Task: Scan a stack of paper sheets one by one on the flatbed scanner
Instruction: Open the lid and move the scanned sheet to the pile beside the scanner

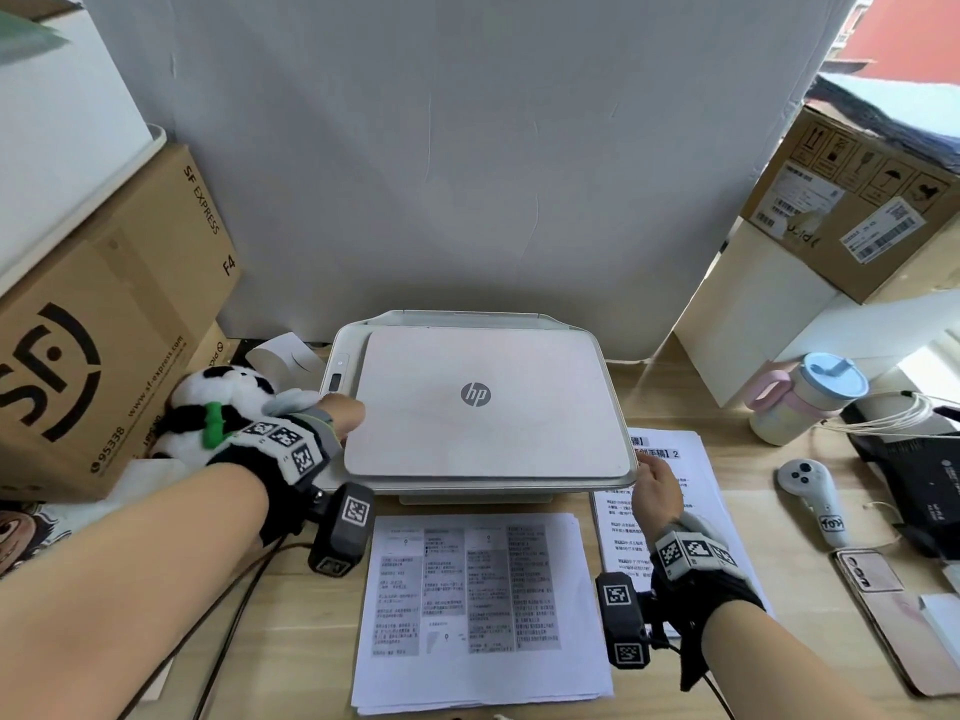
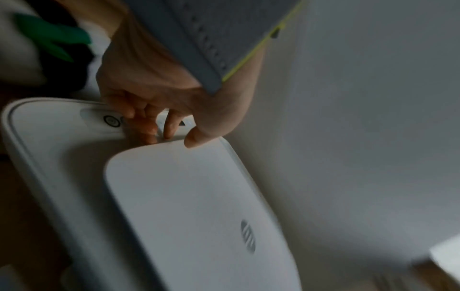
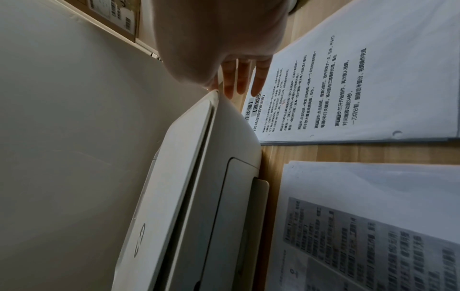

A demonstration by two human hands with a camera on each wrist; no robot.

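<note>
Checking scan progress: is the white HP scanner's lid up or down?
Down. The flat white scanner lid lies level on the scanner body, only a thin seam along its edge.

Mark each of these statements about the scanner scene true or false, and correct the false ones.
1. The scanner lid is raised upright. False: it lies almost flat on the scanner, with only a thin gap at its right edge.
2. The left hand has its fingers at the lid's left edge, by the control buttons. True.
3. The right hand holds a sheet of paper. False: its fingers are at the lid's front right corner, and it holds no sheet.
4. A paper stack lies on the desk in front of the scanner. True.
5. A toy panda sits to the right of the scanner. False: it sits to the left, by the cardboard box.
</note>
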